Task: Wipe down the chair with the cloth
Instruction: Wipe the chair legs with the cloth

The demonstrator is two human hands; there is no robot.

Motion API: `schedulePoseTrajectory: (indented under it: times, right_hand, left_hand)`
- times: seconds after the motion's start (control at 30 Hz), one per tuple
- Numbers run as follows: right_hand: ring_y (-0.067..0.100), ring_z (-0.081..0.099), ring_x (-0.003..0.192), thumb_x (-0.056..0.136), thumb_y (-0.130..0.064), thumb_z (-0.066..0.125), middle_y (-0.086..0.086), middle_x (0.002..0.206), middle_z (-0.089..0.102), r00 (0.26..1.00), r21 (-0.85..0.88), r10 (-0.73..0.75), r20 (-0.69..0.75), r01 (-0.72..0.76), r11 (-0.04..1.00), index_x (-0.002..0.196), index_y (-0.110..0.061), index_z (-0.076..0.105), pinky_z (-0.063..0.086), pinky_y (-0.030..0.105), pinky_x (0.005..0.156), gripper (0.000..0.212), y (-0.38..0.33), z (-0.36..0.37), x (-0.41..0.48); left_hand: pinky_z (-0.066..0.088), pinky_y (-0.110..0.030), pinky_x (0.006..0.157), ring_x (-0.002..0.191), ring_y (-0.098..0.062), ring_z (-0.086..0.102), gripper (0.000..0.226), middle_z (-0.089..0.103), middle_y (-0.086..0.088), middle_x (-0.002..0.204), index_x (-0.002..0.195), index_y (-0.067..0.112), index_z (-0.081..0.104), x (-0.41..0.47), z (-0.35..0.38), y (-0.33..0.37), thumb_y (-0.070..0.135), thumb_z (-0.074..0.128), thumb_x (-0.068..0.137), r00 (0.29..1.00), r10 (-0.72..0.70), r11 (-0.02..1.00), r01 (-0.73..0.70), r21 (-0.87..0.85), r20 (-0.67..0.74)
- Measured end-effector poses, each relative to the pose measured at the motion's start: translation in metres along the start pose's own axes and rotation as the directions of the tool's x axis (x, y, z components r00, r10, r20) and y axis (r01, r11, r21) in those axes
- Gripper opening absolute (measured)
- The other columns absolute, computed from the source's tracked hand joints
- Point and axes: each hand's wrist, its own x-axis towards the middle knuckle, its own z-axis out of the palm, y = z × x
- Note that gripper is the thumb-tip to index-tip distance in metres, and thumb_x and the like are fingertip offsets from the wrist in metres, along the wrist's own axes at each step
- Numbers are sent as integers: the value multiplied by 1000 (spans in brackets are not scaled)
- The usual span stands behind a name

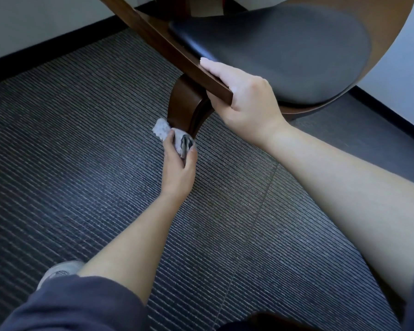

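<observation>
dark brown wooden chair frame (177, 53): smooth, polished, low satin sheen, grain faint. curved chair leg (184, 108): same wood, a bit glossier on the bend. rounded lighter-brown wooden seat shell (390, 39): smooth, matt. dark grey padded seat cushion (285, 56): leather-like, smooth, soft sheen twd its left edge. pale grey-white nubbly cloth (161, 129): bumpy, rough weave, matt. dark grey ribbed carpet (81, 139): coarse, matt, fine ridges all over. dark blue-grey garment (69, 306): soft fabric, matt. light grey shoe (60, 271): mesh upper.
</observation>
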Motion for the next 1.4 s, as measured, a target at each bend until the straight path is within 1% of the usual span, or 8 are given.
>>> schedulePoseTrajectory:
  times: [0.1, 0.33, 0.53, 0.73, 1.03, 1.2, 1.3, 1.4]
  right_hand:
    - [16, 57, 125, 91, -24, 54, -5, 136, 60, 1000, -3, 6, 2, -6, 1000, 137, -18, 57, 48, 40, 99, 46, -1, 0, 0]
    - [16, 56, 126, 92, -24, 54, -5, 136, 60, 1000, 7, 14, -2, -14, 1000, 136, -18, 57, 48, 42, 99, 44, -2, 1, 0]
    - [15, 56, 126, 91, -23, 55, -5, 136, 60, 1000, 3, 10, -10, -10, 1000, 136, -18, 57, 49, 42, 99, 45, 1, 1, 0]
    - [16, 57, 126, 92, -22, 55, -4, 135, 61, 999, -7, -4, -37, 4, 1000, 134, -16, 58, 50, 42, 98, 43, 2, 4, 0]
    - [14, 56, 126, 92, -25, 53, -6, 135, 61, 999, 6, 25, -27, -25, 1000, 135, -17, 58, 48, 40, 101, 44, -1, 2, 0]
    - [10, 56, 125, 93, -26, 51, -11, 135, 60, 998, 15, 64, -11, -64, 998, 136, -22, 58, 47, 35, 101, 43, -5, 0, 1]
    - [10, 57, 124, 93, -26, 50, -12, 135, 60, 997, 14, 73, -15, -73, 997, 135, -23, 58, 47, 36, 101, 43, -6, 0, 1]
    - [11, 57, 124, 92, -28, 50, -12, 134, 61, 997, 10, 72, -13, -72, 997, 135, -24, 58, 47, 37, 100, 44, -6, 0, 0]
  left_hand:
    - [20, -41, 121, 148, -23, 16, 75, 15, -10, 161, 155, 22, -9, 7, 6, 3, 40, 36, 97, 993, 120, 987, -119, 112, -1]
    - [37, -51, 109, 135, -34, 38, 93, 21, -15, 157, 148, 25, -29, 11, 2, -36, 33, 49, 98, 991, -71, 956, 37, 290, 109]
    - [41, -52, 107, 131, -33, 47, 117, 34, -14, 153, 130, 52, -43, 13, -3, -44, 59, 63, 81, 973, -182, 943, 133, 305, 141]
    - [28, -47, 117, 148, -31, 18, 137, -13, -8, 162, 151, 17, -24, 11, -6, -52, 84, 55, 62, 949, -221, 838, 66, 542, 225]
    - [25, -48, 110, 135, -34, 24, 96, 24, -15, 147, 156, 27, 6, -5, -15, -44, 77, 42, 83, 983, -186, 660, 120, 741, 7]
    - [14, -52, 115, 146, -36, 4, 85, 2, -15, 160, 156, 25, 3, -5, -11, -30, 64, 44, 92, 969, -248, 578, 144, 803, 4]
    - [2, -54, 119, 150, -32, -7, 85, -13, -13, 162, 155, 20, -9, -1, -8, -31, 55, 43, 97, 937, -343, 654, 182, 734, 73]
    - [21, -47, 118, 148, -33, 15, 96, -6, -13, 163, 152, 19, -20, -1, -11, -31, 47, 52, 96, 886, -403, 851, 271, 450, 229]
